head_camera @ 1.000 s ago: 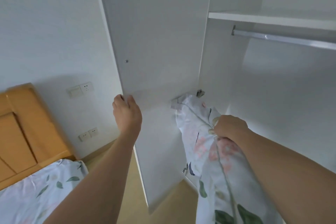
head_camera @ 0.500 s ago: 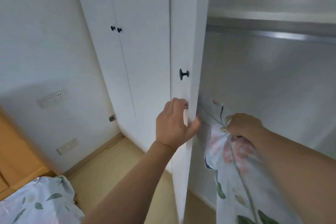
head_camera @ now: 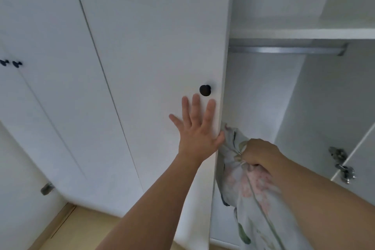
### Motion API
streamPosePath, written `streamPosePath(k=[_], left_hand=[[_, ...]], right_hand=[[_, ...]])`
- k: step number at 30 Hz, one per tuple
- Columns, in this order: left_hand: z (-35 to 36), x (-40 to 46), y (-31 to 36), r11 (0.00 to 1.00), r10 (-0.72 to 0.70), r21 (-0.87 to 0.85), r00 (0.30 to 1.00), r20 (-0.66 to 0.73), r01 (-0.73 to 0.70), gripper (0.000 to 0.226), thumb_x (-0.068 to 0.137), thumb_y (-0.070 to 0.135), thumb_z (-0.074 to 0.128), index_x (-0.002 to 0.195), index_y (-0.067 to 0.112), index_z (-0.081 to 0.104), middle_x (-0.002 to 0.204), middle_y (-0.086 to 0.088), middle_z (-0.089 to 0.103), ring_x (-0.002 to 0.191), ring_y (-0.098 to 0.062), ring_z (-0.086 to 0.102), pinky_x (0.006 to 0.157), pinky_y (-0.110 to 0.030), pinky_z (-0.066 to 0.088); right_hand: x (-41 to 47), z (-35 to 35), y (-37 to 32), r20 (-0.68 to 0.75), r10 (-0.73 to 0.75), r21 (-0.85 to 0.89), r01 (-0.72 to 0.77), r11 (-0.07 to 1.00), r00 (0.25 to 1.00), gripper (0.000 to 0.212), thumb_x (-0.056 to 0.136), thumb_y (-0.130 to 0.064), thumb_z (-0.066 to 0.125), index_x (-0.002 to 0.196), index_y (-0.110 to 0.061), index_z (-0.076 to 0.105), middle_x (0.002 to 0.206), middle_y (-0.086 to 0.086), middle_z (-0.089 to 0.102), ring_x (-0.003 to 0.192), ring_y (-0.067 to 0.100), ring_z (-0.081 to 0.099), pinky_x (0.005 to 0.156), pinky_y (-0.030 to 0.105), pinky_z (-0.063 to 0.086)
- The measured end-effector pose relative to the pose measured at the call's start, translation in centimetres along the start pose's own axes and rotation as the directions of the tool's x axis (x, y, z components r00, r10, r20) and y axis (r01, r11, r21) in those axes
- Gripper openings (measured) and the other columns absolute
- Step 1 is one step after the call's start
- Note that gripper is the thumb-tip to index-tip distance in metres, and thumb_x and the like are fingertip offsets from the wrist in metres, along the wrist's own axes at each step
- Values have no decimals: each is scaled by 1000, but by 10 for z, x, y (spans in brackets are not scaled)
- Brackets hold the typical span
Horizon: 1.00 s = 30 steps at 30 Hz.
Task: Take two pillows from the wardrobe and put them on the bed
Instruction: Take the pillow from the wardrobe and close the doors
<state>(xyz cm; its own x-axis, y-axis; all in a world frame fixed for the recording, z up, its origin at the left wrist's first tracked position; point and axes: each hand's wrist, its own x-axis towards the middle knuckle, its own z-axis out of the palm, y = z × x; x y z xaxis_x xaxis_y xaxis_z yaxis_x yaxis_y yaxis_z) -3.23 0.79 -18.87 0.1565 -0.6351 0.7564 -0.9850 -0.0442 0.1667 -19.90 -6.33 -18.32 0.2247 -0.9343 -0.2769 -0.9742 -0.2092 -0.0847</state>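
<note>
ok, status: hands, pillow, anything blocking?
Left hand flat on wardrobe door, open. Right hand gripping pillow. Door edge beside pillow.

Two hands show: the left hand with five spread fingers flat on a door, and the right hand with fingers curled into one floral pillow. Three black knobs: one knob just above the left fingertips, and a pair of knobs far to their left. One shelf and one metal rail sit above the right fingers; one metal hinge lies to their right
</note>
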Motion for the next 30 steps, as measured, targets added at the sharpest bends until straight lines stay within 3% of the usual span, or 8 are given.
streamPosePath(k=[2,7,10,15,19,25,27,30], left_hand=[[12,10,1,1000,0,-11,1000,-8,0,99,78,57,55,151,28,-4,158,-12,-1,145,-44,-2,92,-82,15],[41,32,1,1000,-7,-19,999,-41,6,91,83,56,46,152,28,-7,158,-8,-24,144,-44,-7,91,-85,6],[58,44,-1,1000,-31,2,999,18,31,92,82,62,43,152,30,-6,158,-9,-24,144,-42,-14,89,-87,-2],[81,60,-3,998,-69,-3,995,72,70,92,77,66,39,152,33,-2,159,-8,-19,144,-41,-13,87,-88,2],[89,63,-4,995,-69,-63,995,77,74,91,77,68,39,152,36,-1,160,-6,-17,145,-38,-13,88,-87,-3],[86,55,-4,992,-16,-124,996,90,27,93,80,53,53,152,34,-4,159,-7,-21,144,-38,-19,90,-81,-15],[82,45,-1,987,0,-158,994,109,18,94,81,43,59,153,32,-2,159,-10,-17,144,-42,-16,92,-82,-12],[73,29,9,965,101,-254,985,140,-63,87,85,36,56,153,32,2,161,-10,-7,145,-40,-10,97,-82,-4]], right_hand=[[5,-2,2,-4,46,17,-46,999,999,44,83,-41,57,116,-12,58,110,4,62,102,25,60,89,33,50],[15,-8,6,-19,144,74,-142,987,989,43,85,-41,53,118,-13,56,115,4,60,105,25,59,90,35,48],[18,-7,9,-14,214,119,-211,970,977,45,85,-44,53,118,-14,55,117,4,60,107,25,59,91,35,47],[21,4,12,-12,319,153,-314,937,948,41,88,-42,51,118,-13,55,115,3,61,106,24,59,90,33,48],[20,16,12,-34,388,141,-380,914,921,23,86,-30,51,100,-14,59,81,-3,54,82,21,57,74,28,44],[-4,31,17,4,440,202,-432,879,898,15,83,-29,55,87,-15,57,81,-2,58,78,22,59,75,29,49],[-19,33,26,49,452,234,-450,862,891,16,81,-29,57,71,-16,54,74,-1,59,74,23,61,75,29,51],[-41,34,43,106,472,252,-483,839,875,18,77,-24,58,64,-14,51,70,-1,58,75,22,61,73,27,48]])
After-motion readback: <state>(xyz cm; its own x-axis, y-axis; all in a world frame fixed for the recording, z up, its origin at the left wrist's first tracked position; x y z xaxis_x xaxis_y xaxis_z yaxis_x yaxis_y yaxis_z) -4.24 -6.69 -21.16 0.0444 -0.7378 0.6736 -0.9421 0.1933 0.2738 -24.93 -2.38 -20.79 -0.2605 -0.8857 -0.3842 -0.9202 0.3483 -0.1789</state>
